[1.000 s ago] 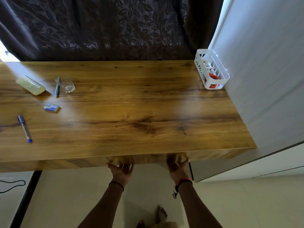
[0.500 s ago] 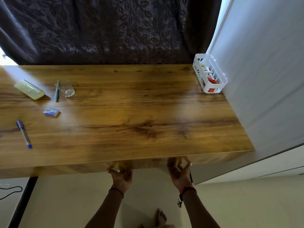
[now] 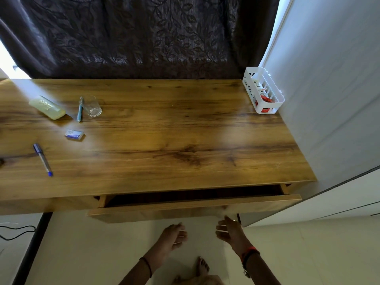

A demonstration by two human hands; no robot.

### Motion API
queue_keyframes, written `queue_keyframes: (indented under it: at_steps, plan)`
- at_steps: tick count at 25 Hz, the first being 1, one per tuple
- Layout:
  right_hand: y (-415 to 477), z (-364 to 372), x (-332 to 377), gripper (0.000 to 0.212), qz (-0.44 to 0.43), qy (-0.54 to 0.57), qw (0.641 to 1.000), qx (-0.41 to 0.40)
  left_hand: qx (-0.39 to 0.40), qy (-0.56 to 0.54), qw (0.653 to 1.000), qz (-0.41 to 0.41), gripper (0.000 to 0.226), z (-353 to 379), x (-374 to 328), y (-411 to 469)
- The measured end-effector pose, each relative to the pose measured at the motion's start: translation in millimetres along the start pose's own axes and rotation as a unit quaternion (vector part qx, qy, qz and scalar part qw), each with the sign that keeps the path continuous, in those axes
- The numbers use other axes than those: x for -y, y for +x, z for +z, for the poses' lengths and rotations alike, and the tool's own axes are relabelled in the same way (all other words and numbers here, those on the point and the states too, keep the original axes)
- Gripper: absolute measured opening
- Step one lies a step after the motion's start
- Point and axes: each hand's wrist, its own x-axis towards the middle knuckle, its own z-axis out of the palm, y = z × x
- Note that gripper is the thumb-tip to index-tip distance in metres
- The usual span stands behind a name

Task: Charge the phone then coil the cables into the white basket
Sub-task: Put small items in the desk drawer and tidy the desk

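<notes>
The white basket stands at the far right corner of the wooden desk, with red and white items inside. A drawer under the desk's front edge stands pulled out a little, its inside dark. My left hand hangs below the drawer front with fingers loosely curled, holding nothing. My right hand is just under the drawer's front near its right end, fingers relaxed and blurred. No phone or charging cable shows on the desk.
On the desk's left lie a yellowish case, a glass beside a teal pen, a small blue-white packet and a blue pen. A black cable lies on the floor at left. A white wall stands right.
The drawer has slid out from under the desk. Both hands have come back from the desk's underside and let go of the drawer front.
</notes>
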Motion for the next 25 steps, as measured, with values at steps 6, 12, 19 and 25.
queue_keyframes:
  at_steps: [6, 12, 19, 25]
  plan:
    - [-76.2, 41.2, 25.5, 0.020, -0.337, -0.443, 0.829, 0.048, -0.095, 0.360, 0.809, 0.454, 0.018, -1.9, -40.7, -47.2]
    - [-55.8, 68.1, 35.4, 0.028, -0.598, -0.533, 0.587, -0.113, -0.187, 0.595, 0.673, 0.397, 0.061, -22.7, -55.7, -5.7]
    - [-49.0, 65.6, 39.2, 0.091, -0.530, -0.644, 0.542, -0.102, -0.181, 0.641, 0.662, 0.344, 0.065, -24.3, -61.7, 2.1]
    - [-57.1, 68.9, 52.2, 0.055, -0.442, -0.630, 0.638, -0.045, -0.142, 0.614, 0.718, 0.296, 0.053, -19.1, -72.7, -8.1]
